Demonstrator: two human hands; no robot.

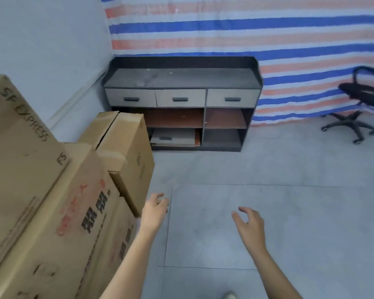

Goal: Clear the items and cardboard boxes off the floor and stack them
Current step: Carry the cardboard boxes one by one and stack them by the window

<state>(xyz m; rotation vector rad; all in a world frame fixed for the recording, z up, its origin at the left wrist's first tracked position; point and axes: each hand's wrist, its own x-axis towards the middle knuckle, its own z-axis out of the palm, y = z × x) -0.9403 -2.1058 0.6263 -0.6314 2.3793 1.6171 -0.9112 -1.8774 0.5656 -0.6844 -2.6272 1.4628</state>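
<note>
Boxes, three in view, stacked at the floor's left edge against the wall (41,50).
- SF box (20,147): topmost and nearest me, shut.
- Printed box (73,212): under the SF box, red and black lettering on its side, shut.
- Taped box (125,152): behind those two and tilted. Its long axis runs from beside my left hand away toward the cabinet. The top seam gapes a little, but I cannot see inside.

Contents of all three are hidden.

Hands:
- Left hand (154,209): fingers loosely spread, holding nothing, just beside the taped box's lower corner but not touching it.
- Right hand (249,223): likewise slack and empty, over bare floor (268,190), well apart from the stack.

Key relation: the stack lies to the left of both hands, so the left is the nearer one. By my reading, any squaring of the tilted box begins with that hand, the right crossing over to steady it.

Cabinet (181,80), at the far corner:
- Three drawers (180,98) across the top, all pushed in.
- A flat panel (173,137) with a handle lies in the lower-left compartment.

Chair (363,98): stands at the far right, before the striped tarp (246,29).

I see no loose items on the tiles, so I judge the clearing nearly done.
</note>
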